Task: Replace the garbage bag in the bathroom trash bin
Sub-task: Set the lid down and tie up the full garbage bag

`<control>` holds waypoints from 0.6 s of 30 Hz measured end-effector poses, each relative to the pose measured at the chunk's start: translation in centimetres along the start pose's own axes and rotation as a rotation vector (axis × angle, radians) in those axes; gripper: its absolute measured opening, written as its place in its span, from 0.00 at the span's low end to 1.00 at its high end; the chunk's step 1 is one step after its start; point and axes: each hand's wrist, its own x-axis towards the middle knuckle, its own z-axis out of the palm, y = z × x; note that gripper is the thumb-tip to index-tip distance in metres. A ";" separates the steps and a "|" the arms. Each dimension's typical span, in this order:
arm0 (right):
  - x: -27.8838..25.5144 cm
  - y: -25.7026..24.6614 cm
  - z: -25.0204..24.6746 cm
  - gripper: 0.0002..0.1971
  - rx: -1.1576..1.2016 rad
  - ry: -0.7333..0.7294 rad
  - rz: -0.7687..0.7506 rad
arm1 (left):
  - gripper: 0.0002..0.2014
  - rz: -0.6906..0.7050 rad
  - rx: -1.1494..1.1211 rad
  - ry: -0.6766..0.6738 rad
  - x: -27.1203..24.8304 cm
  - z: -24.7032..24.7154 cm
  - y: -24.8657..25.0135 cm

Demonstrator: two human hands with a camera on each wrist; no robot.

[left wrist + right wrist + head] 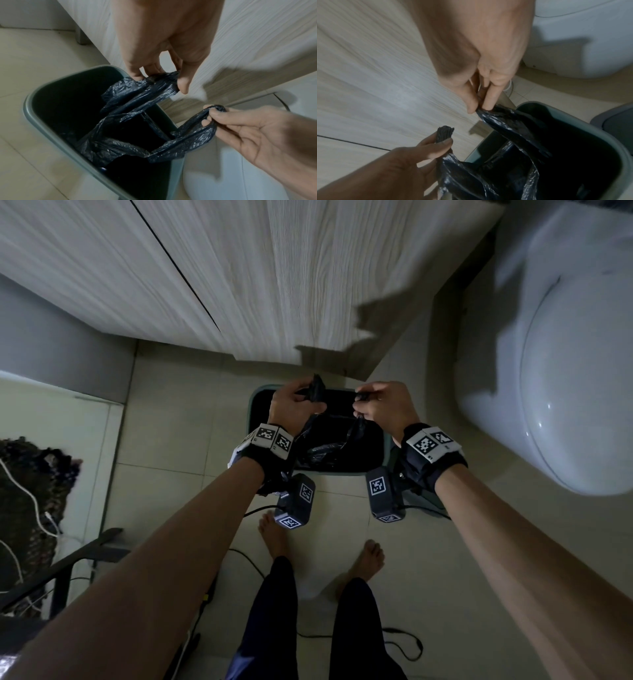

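Observation:
A grey-green trash bin stands on the tiled floor below my hands, its inside dark. A black plastic garbage bag hangs into it with its two handle loops pulled up. My left hand pinches the left handle between thumb and fingers above the bin's far left corner. My right hand pinches the other handle above the far right corner. In the right wrist view my right hand grips a bunched bag edge, and my left hand holds the folded handle tip. The bag's bottom is hidden in the bin.
A pale wood-grain cabinet rises just behind the bin. A white toilet stands close on the right. A grey lid-like piece lies on the floor beside the bin. My bare feet and black cables are on the tiles; a dark mat lies left.

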 end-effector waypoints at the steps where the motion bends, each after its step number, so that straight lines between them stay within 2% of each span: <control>1: -0.1 0.4 0.0 0.09 0.009 0.008 -0.006 | 0.26 -0.001 0.005 -0.003 0.0 0.1 -0.1; 6: -1.0 0.7 -0.4 0.05 0.048 0.030 -0.039 | 0.23 0.023 -0.032 -0.030 -0.1 0.4 -0.5; 10: -1.2 0.7 -0.5 0.09 0.039 0.007 -0.102 | 0.18 0.051 -0.039 -0.028 0.0 0.6 -0.6; 14: -0.7 0.3 -0.1 0.10 -0.021 -0.031 -0.085 | 0.14 0.043 -0.034 -0.011 0.1 0.7 -0.2; 18: -0.3 0.0 0.4 0.19 -0.078 -0.050 -0.061 | 0.14 0.052 -0.034 -0.038 -0.2 0.8 0.0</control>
